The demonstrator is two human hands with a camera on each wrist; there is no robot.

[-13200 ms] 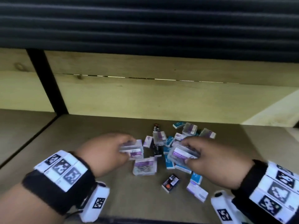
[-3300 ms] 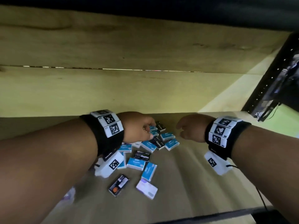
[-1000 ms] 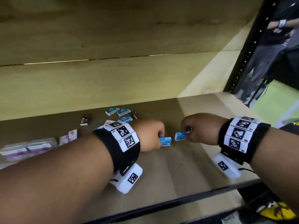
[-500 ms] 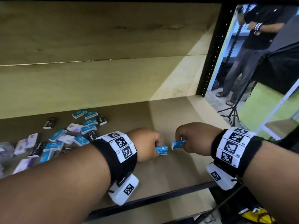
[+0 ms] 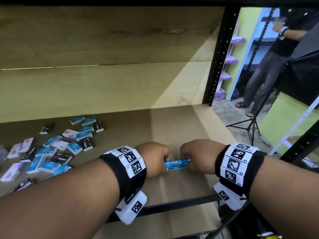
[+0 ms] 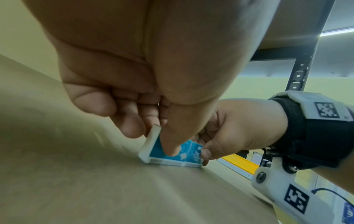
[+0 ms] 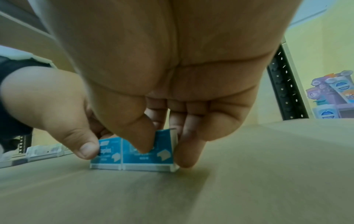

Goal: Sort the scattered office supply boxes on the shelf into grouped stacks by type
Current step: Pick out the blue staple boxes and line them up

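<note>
- Half a second ago the two blue boxes had a gap between them. Now the left blue box point(image 5: 170, 165) and the right blue box point(image 5: 184, 164) touch end to end.
- Both boxes stand on their long edges on the shelf point(image 5: 172, 125), near its front.
- The left hand point(image 5: 153, 159) pinches the left blue box with thumb and fingers. The right hand point(image 5: 198, 156) pinches the right blue box the same way.
- From the head view the knuckles hide most of both boxes. Only a thin blue strip shows between the hands.
- The right wrist view shows the fronts of both boxes, and the word on them is partly covered by a thumb point(image 7: 87, 149).
- The left wrist view shows the white end of the left blue box. The boxes look blurry there.
- Only the head view shows the pile of scattered boxes point(image 5: 51, 149) far to the left: blue, purple and black ones, some cut off at the edge.
- Only the head view shows another person point(image 5: 269, 66) standing past the black post point(image 5: 217, 57), by a tripod point(image 5: 252, 126).
</note>
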